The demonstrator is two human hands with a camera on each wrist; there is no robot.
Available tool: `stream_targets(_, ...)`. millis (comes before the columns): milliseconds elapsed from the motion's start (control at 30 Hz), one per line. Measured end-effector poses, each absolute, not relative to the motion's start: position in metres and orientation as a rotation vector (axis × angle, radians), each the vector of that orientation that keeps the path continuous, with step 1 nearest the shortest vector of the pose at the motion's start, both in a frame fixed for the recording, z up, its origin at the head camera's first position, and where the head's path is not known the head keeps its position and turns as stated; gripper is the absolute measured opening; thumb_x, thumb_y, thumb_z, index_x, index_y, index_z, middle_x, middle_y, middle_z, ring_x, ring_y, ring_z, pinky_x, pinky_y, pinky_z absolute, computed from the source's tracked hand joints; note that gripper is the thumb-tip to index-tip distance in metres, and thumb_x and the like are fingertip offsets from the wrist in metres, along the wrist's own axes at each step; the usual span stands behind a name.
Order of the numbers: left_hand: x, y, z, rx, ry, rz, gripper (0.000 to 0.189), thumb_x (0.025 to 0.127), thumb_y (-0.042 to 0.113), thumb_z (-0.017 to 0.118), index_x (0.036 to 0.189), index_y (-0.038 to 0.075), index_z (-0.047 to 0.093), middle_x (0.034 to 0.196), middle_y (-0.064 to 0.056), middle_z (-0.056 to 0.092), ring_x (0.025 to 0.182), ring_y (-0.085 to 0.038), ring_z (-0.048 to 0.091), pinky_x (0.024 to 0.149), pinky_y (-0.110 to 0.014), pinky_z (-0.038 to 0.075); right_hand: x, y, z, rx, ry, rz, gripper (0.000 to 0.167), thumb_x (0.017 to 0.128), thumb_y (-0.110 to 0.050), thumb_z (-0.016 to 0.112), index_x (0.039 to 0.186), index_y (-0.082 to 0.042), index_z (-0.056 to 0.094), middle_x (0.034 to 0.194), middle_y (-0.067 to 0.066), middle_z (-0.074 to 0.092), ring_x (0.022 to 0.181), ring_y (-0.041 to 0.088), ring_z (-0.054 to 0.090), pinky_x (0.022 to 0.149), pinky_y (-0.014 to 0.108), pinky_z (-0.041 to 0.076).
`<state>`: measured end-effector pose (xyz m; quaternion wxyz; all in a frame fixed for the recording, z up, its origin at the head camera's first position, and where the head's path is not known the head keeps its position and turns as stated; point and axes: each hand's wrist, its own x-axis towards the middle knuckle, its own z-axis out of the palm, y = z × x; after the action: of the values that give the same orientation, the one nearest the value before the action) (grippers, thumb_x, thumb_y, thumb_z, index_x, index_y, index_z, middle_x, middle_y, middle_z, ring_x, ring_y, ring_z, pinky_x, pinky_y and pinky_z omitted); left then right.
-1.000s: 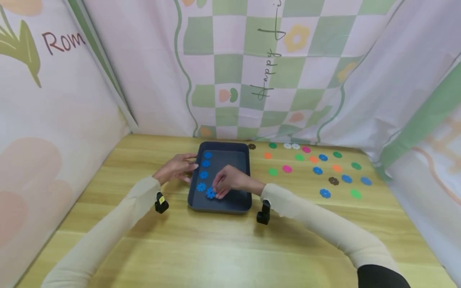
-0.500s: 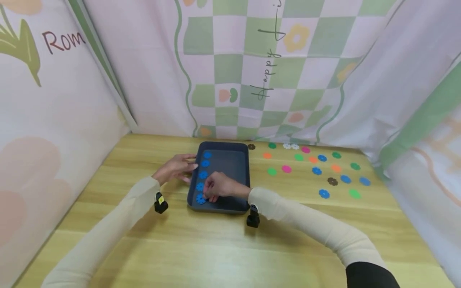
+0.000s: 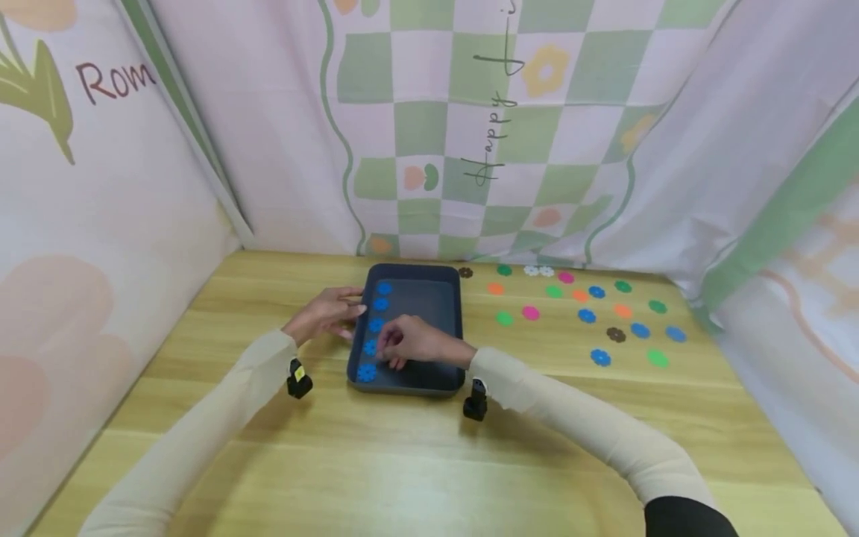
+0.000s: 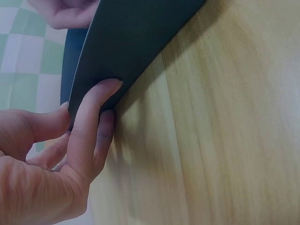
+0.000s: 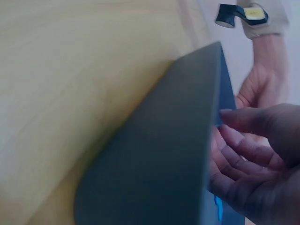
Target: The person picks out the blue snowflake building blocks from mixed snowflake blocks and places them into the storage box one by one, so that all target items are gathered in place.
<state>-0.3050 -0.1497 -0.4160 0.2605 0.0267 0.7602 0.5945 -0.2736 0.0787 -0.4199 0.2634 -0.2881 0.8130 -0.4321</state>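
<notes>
A dark grey rectangular tray [image 3: 429, 382] lies on the wooden table, with a column of several blue flower-shaped pieces along its left side. The lowest blue flower piece [image 3: 366, 373] lies flat near the front left corner. My left hand [image 3: 329, 312] holds the tray's left wall; in the left wrist view its thumb is at the rim and its fingers [image 4: 84, 126] press the outside. Over the tray, my right hand [image 3: 414, 341] has loosely bent fingers, just right of the column. The right wrist view shows nothing between its thumb and fingers [image 5: 239, 154].
Several loose flower pieces in other colours are scattered right of the tray, among them a pink one [image 3: 531, 313], a brown one [image 3: 616, 335] and a blue one [image 3: 600, 358]. A patterned curtain [image 3: 423, 134] hangs behind the table [image 3: 403, 462].
My right hand carried a blue flower piece left and down to the bottom of the column and let go of it, then drew slightly up. My left hand stayed on the tray.
</notes>
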Motion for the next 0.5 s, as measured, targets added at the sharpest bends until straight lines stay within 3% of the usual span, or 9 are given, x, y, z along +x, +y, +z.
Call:
stream_targets(233, -0.307, -0.15, -0.418, 0.069, 2.087, 1.587, 0.063, 0.11, 0.01, 0.052, 0.165, -0.002, 0.022, 0.162, -0.035, 0.035, 0.137, -0.049, 0.053, 0.072, -0.029, 0.067, -0.277, 0.096, -0.41, -0.812, 2.246, -1.187, 0.009, 0.1, -0.007, 0.071, 0.103, 0.002, 0.071, 0.096, 0.019, 0.076, 0.083, 0.031, 0.076, 0.074, 0.039, 0.068)
stream_targets(500, -0.308, -0.149, -0.418, 0.066, 2.099, 1.567, 0.065, 0.11, 0.01, 0.053, 0.165, -0.001, 0.021, 0.164, -0.034, 0.03, 0.137, -0.048, 0.053, 0.072, -0.03, 0.067, -0.28, 0.136, -0.408, -0.808, 2.354, -1.296, 0.01, 0.1, -0.006, 0.07, 0.105, 0.003, 0.07, 0.097, 0.024, 0.074, 0.081, 0.032, 0.074, 0.073, 0.043, 0.067)
